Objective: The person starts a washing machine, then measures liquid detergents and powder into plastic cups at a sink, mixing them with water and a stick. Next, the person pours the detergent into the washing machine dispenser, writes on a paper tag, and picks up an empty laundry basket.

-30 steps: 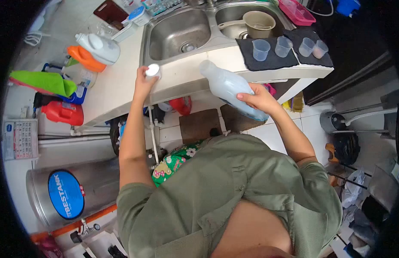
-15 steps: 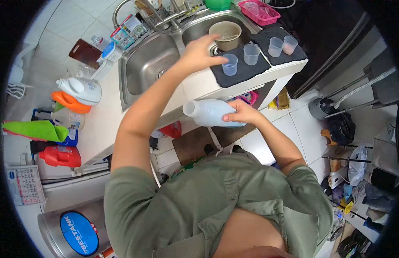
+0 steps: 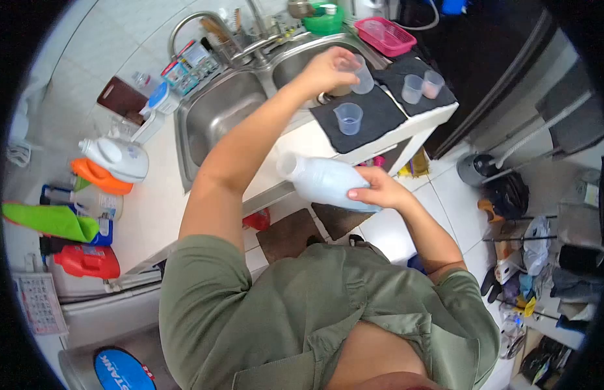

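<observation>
My left hand (image 3: 331,70) is closed on a clear plastic cup (image 3: 363,75), lifted above the dark cloth (image 3: 328,117) by the sink. In my right hand (image 3: 380,190) is a pale bluish-white bottle (image 3: 325,181), tilted on its side in front of the counter edge, its open mouth toward the left. Another clear cup (image 3: 349,119) stands on the same cloth. Two more cups, one clear (image 3: 412,89) and one with pinkish contents (image 3: 432,84), stand on a second dark cloth (image 3: 438,101) to the right.
A double steel sink (image 3: 227,107) is set in the white counter (image 3: 146,214). Behind it are a faucet (image 3: 250,49), a green basin (image 3: 323,23) and a pink basket (image 3: 385,36). White (image 3: 117,159) and orange (image 3: 100,177) bottles stand at the left.
My left hand, first on a white cap at the counter's left part, has moved right, opened over the cups, then closed on one and lifted it. The bottle has tipped nearer to horizontal.
</observation>
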`<state>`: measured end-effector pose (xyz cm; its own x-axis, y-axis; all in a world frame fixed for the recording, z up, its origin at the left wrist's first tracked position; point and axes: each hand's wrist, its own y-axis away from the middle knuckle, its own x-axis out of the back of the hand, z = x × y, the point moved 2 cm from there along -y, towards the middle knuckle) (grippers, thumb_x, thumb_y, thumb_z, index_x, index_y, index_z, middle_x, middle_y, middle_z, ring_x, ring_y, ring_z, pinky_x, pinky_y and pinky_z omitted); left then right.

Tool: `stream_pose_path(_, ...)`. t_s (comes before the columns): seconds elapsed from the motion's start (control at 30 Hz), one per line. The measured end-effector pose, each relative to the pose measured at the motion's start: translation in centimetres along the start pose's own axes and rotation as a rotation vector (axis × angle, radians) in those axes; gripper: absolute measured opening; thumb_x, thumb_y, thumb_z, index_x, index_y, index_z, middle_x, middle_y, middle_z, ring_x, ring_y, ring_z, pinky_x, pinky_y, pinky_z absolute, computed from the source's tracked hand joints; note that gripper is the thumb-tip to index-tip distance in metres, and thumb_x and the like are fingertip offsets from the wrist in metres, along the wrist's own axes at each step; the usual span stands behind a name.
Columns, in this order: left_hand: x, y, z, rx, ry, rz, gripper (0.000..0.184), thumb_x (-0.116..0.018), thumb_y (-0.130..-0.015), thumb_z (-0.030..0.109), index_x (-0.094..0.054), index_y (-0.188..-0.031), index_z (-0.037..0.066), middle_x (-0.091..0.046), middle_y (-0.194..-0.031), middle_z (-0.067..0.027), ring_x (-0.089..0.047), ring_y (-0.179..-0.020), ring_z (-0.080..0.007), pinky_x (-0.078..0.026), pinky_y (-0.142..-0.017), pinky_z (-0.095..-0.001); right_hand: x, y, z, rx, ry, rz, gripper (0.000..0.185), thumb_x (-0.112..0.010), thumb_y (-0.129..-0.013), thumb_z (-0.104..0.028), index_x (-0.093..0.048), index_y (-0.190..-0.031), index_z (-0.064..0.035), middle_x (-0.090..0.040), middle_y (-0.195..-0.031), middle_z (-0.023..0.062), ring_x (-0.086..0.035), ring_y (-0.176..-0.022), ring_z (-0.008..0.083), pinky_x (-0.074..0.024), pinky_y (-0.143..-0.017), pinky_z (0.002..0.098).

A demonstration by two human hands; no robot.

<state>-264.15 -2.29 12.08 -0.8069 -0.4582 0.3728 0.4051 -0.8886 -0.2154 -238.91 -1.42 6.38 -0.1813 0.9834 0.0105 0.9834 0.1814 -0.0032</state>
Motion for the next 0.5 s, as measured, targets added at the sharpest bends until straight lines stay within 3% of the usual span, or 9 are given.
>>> stream_pose_path(0.1,7.0,6.5,4.6,-0.001,0.345,0.018,0.045,-0.069,-0.070,0.004,-0.049,-0.111,0.002,-0.057,-0.107,-0.0104,-0.054,-0.098,-0.0170,-0.044,-0.087,-0.0291,-1.2,-0.6,-5.1,-0.052,0.072,0.093,0.040,-0.065,-0.080,-0.027,-0.056,-0.108,0.0008,-0.060,-0.092,0.0053,-0.053,-0.083,0.0115,-0.0440,-0.073,0.0253)
stream_pose_path(0.17,11.2,11.9,7.0,0.006,0.345,0.120,0.046,-0.068,-0.071,0.002,-0.047,-0.113,0.001,-0.054,-0.113,-0.0120,-0.054,-0.100,-0.0166,-0.044,-0.088,-0.0292,-2.3,-1.5,-8.4,-0.054,0.066,0.092,0.039,-0.063,-0.082,-0.030,-0.053,-0.108,-0.0030,-0.053,-0.074,-0.0023,-0.045,-0.060,0.0038,-0.0359,-0.050,0.0192)
stream_pose_path(0.2,13.0,14.5,8.0,0.005,0.367,0.171,0.051,-0.067,-0.071,0.004,-0.045,-0.117,0.003,-0.055,-0.112,-0.0095,-0.054,-0.101,-0.0161,-0.042,-0.089,-0.0291,-3.2,-2.0,-10.4,-0.051,0.076,0.118,0.035,-0.063,-0.083,-0.029,-0.052,-0.108,-0.0063,-0.049,-0.070,-0.0049,-0.041,-0.054,0.0020,-0.0312,-0.045,0.0188)
stream_pose_path(0.3,18.3,21.3,8.4,-0.015,0.334,0.310,0.056,-0.066,-0.073,0.009,-0.040,-0.123,0.007,-0.055,-0.111,-0.0069,-0.054,-0.102,-0.0162,-0.042,-0.091,-0.0310,-4.8,-4.1,-15.0,-0.117,0.118,0.182,0.042,-0.062,-0.082,-0.036,-0.052,-0.111,-0.0078,-0.050,-0.068,-0.0038,-0.042,-0.048,0.0024,-0.0295,-0.039,0.0175)
stream_pose_path(0.33,19.5,23.3,9.0,-0.021,0.332,0.294,0.055,-0.066,-0.073,0.012,-0.041,-0.122,0.008,-0.055,-0.111,-0.0073,-0.054,-0.103,-0.0168,-0.042,-0.091,-0.0319,-5.1,-4.9,-15.9,-0.103,0.206,0.361,0.044,-0.062,-0.082,-0.038,-0.052,-0.110,-0.0054,-0.052,-0.069,-0.0025,-0.045,-0.048,0.0034,-0.0299,-0.038,0.0178)
stream_pose_path(0.5,23.2,30.7,10.8,-0.078,0.384,0.349,0.056,-0.065,-0.074,0.017,-0.043,-0.125,0.009,-0.055,-0.113,-0.0099,-0.054,-0.106,-0.0202,-0.041,-0.094,-0.0364,-8.2,-10.7,-23.2,-0.042,0.326,0.126,0.044,-0.054,-0.084,-0.046,-0.056,-0.094,-0.0033,-0.047,-0.056,-0.0001,-0.039,-0.037,0.0053,-0.0243,-0.029,0.0186)
